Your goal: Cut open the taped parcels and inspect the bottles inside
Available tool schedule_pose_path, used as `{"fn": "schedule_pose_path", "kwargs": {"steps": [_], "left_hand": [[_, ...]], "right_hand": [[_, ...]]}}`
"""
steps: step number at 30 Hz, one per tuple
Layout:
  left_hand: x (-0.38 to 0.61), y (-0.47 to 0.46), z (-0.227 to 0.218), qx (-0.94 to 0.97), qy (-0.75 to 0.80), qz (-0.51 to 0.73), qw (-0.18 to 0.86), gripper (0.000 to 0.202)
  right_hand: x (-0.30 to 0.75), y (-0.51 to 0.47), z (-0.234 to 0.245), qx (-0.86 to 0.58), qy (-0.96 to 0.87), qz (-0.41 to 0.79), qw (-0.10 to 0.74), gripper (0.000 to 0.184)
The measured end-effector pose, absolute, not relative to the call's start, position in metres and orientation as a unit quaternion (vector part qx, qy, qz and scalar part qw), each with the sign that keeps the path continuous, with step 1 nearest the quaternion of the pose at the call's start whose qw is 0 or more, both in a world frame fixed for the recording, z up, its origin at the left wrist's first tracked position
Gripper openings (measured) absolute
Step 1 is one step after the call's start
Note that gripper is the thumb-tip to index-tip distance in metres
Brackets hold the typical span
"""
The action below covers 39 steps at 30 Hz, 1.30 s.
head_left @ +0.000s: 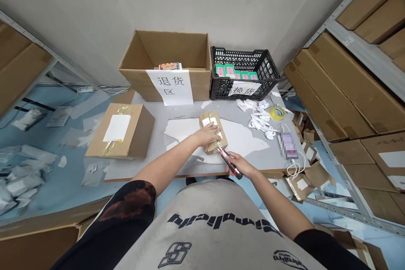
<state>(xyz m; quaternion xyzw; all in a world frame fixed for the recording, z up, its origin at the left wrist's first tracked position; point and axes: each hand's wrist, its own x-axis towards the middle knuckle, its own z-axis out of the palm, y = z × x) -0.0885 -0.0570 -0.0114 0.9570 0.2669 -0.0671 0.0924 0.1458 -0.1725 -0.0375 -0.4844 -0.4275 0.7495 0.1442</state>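
A small taped cardboard box with a white label lies on the grey table in front of me. My left hand rests on top of it, fingers stretched across the label. In my right hand is a black and red box cutter, gripped by its handle. Its tip meets the near end of the box, by the clear tape. Torn white paper lies on the table under and around the box.
Behind stand a large open carton with a paper sign and a black crate holding green boxes. Another carton sits at left. At right are crumpled paper strips, a tape roll and a phone with cable.
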Motion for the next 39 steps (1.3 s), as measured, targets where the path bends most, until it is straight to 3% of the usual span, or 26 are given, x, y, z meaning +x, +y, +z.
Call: {"fn": "schedule_pose_path", "kwargs": {"steps": [9, 14, 18, 22, 25, 28, 31, 35, 39], "left_hand": [[-0.089, -0.058, -0.013, 0.960, 0.258, -0.056, 0.089, 0.074], [-0.084, -0.060, -0.008, 0.964, 0.255, -0.032, 0.074, 0.058], [-0.083, -0.061, 0.000, 0.961, 0.271, -0.033, 0.043, 0.058], [-0.096, -0.060, 0.009, 0.951, 0.310, 0.000, 0.025, 0.036], [-0.111, -0.066, 0.009, 0.943, 0.330, 0.011, 0.040, 0.026], [-0.126, -0.082, 0.002, 0.929, 0.366, 0.035, 0.031, 0.027], [-0.136, -0.102, -0.015, 0.900, 0.429, 0.071, 0.021, 0.030], [-0.137, -0.128, -0.043, 0.853, 0.507, 0.115, 0.052, 0.030], [-0.132, -0.141, -0.053, 0.840, 0.519, 0.123, 0.101, 0.026]], "right_hand": [[0.137, -0.168, -0.037, -0.487, -0.419, 0.751, 0.152, 0.040], [0.134, -0.175, -0.033, -0.487, -0.431, 0.753, 0.100, 0.042], [0.139, -0.184, -0.029, -0.509, -0.439, 0.733, 0.103, 0.043], [0.156, -0.185, -0.018, -0.517, -0.481, 0.703, 0.087, 0.041], [0.155, -0.172, -0.012, -0.570, -0.569, 0.578, 0.134, 0.038], [0.125, -0.146, -0.015, -0.658, -0.653, 0.314, 0.205, 0.041], [0.086, -0.120, -0.025, -0.690, -0.688, 0.162, 0.158, 0.058], [0.068, -0.103, -0.035, -0.687, -0.716, 0.103, 0.072, 0.050], [0.084, -0.097, -0.039, -0.670, -0.732, 0.104, 0.067, 0.046]]}}
